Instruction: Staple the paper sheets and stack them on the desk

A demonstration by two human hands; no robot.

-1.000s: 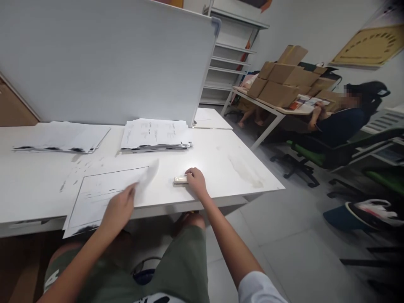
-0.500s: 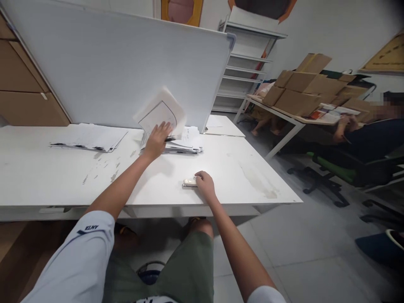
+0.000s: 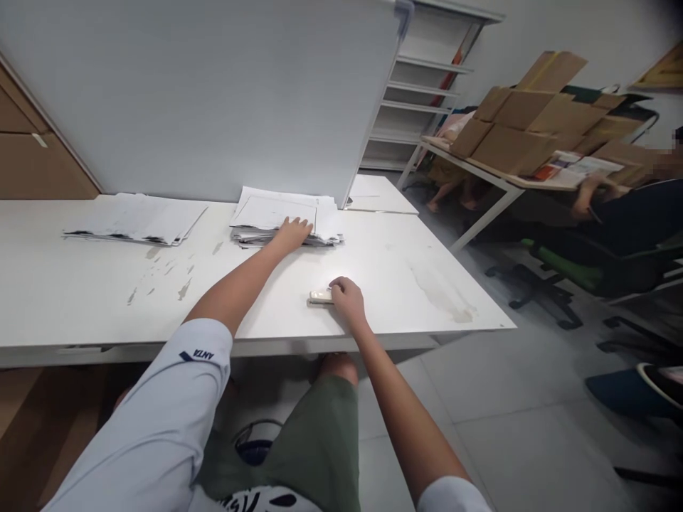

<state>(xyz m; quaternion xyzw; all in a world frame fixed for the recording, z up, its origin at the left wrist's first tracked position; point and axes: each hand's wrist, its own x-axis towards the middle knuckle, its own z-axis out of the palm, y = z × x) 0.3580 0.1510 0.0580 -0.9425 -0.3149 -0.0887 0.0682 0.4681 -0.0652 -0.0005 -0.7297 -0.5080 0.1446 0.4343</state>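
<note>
My left hand (image 3: 294,233) lies on the front right part of a stack of papers (image 3: 256,213), its fingers stretched out over the top sheet. That sheet carries a dark drawn outline. On the table in front of me rests a cream-coloured stapler (image 3: 320,296). My right hand (image 3: 347,299) is curled around the stapler's right end, which the fingers partly hide. A second stack of papers (image 3: 136,217) lies apart to the left, some of its edges dark.
The white table (image 3: 277,306) backs onto a large whiteboard (image 3: 213,92). Cardboard boxes (image 3: 43,167) stand at the left. To the right, another table holds stacked boxes (image 3: 517,146), and a person (image 3: 640,220) sits there beside a green-edged chair (image 3: 565,264).
My left hand has come down with the sheet it was holding raised, and the sheet now lies on the right stack. My right hand stays on the stapler. The camera has tilted slightly down.
</note>
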